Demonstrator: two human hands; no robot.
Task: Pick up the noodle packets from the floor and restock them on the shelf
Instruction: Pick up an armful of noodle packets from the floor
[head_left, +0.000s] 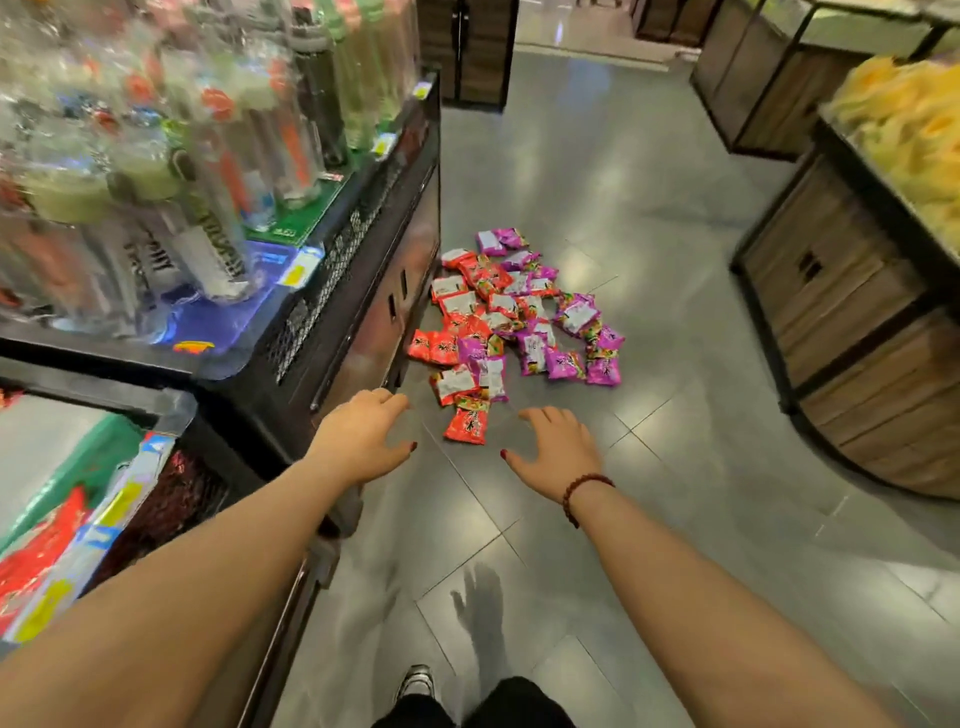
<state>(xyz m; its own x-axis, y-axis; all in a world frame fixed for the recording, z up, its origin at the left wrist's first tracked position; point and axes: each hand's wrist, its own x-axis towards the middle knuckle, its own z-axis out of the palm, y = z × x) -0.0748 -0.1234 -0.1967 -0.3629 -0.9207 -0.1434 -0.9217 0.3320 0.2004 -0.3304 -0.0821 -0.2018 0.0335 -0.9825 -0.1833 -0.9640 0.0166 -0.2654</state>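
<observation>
While both arms reach out, left hand and right hand hold nothing, fingers spread. Noodle packets lie heaped on floor, frame centre, beside shelf. Risk: slick wrappers may slip if I grab too many.

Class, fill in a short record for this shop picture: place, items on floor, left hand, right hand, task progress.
place: shop aisle, grey tiled floor, black shelf on the left
items on floor: pile of red and purple noodle packets beside the shelf's base
left hand: open, holds nothing, stretched toward the pile
right hand: open, holds nothing, beaded bracelet on wrist
progress: no packet picked up yet
</observation>
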